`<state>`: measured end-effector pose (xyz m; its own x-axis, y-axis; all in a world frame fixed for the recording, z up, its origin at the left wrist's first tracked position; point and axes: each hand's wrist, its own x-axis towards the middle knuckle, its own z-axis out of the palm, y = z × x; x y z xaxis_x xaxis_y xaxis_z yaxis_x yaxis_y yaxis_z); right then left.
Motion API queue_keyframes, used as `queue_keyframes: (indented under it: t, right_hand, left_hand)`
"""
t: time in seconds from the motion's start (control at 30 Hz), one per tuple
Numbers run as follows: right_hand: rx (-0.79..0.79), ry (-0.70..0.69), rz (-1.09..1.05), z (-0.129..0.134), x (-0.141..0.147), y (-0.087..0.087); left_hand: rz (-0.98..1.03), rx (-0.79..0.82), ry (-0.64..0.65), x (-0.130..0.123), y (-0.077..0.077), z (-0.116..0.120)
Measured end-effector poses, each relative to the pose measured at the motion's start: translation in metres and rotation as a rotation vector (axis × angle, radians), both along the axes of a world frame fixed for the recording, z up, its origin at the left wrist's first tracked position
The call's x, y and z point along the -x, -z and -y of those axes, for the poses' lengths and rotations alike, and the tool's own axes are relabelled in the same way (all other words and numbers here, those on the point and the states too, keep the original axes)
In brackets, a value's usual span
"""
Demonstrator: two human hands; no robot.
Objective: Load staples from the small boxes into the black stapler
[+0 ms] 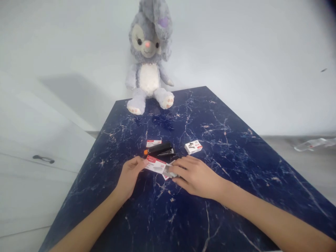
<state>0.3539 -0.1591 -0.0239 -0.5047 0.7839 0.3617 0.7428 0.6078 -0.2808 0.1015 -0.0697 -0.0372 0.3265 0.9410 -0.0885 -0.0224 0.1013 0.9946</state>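
Observation:
My left hand [131, 174] is closed on the left end of a small red and white staple box [156, 165], thumb on top. At the box's open right end, a silver-grey strip of staples [168, 172] sticks out. The fingers of my right hand [195, 175] are closed on that strip, partly hiding it. Just behind the box lies a black stapler [160, 148] with an orange tip. Another red and white piece, perhaps a box flap, shows under the strip; I cannot tell which.
A second red and white box [154, 143] lies behind the stapler. To the right sits a small white box [193, 147] with a dark printed picture. A grey plush rabbit [148, 78] sits at the far edge of the dark blue marbled table [168, 217], against the wall.

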Motion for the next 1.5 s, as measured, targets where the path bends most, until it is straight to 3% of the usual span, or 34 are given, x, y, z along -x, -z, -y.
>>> queue_keyframes:
  t: [0.27,0.43,0.67,0.8,1.0,1.1,1.23,1.33,1.5]
  right_hand:
    - [-0.13,0.059,-0.165,-0.002,0.001,0.004]
    - [-0.126,0.071,-0.18,-0.004,-0.001,0.005]
    - [-0.109,0.087,-0.091,-0.013,-0.016,0.002]
    - [-0.072,0.014,-0.017,-0.016,-0.024,0.0]
    - [-0.114,0.093,-0.03,-0.012,-0.019,0.005]
    - [-0.142,0.095,-0.055,-0.011,-0.016,0.006]
    - [-0.033,0.023,-0.131,-0.009,-0.012,0.005]
    - [0.102,0.034,-0.267,-0.007,-0.008,0.003]
    - [0.235,0.052,-0.384,-0.006,-0.008,-0.009]
  left_hand:
    - [0.054,0.121,-0.002,-0.001,-0.004,-0.002]
    - [0.025,0.088,0.014,0.001,-0.004,-0.004]
    - [-0.128,0.116,0.185,-0.005,-0.009,0.007]
    - [-0.151,0.1,0.16,-0.009,-0.009,0.011]
    - [-0.19,0.103,0.214,-0.006,-0.009,0.005]
    - [-0.215,0.103,0.327,-0.007,-0.013,0.011]
    - [-0.255,0.104,0.557,-0.012,-0.018,0.029]
    - [-0.241,0.109,0.57,-0.013,-0.018,0.034]
    - [-0.226,0.121,0.607,-0.008,-0.017,0.023]
